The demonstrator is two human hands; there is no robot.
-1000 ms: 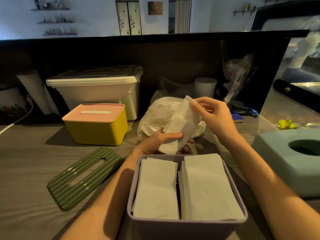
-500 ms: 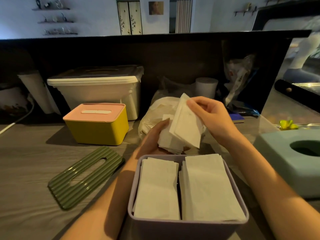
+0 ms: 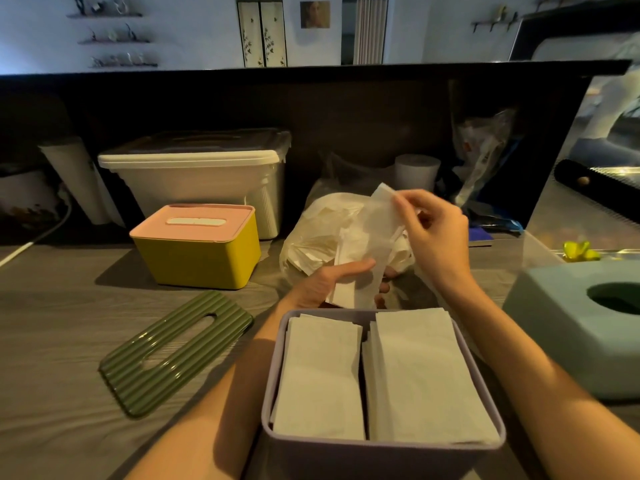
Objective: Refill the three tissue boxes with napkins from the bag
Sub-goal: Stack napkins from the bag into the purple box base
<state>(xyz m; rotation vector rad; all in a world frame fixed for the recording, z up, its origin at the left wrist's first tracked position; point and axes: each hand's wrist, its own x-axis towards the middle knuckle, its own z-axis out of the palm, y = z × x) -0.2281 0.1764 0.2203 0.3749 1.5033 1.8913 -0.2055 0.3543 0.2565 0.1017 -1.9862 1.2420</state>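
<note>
Right hand [image 3: 433, 233] higher now, both hands pinching one napkin [image 3: 374, 244] — left hand [image 3: 332, 282] below (three boxes).

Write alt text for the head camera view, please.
Two hands hold folded napkins above an open purple box already holding two napkin stacks: the left hand grips a bundle, the right hand pinches one napkin. A green lid lies left.

A large translucent plastic storage bin [image 3: 194, 181] with a cream lid stands against the dark back panel. Right of the bin: a white paper roll [image 3: 417, 171], then crumpled clear plastic packaging [image 3: 483, 161].
</note>
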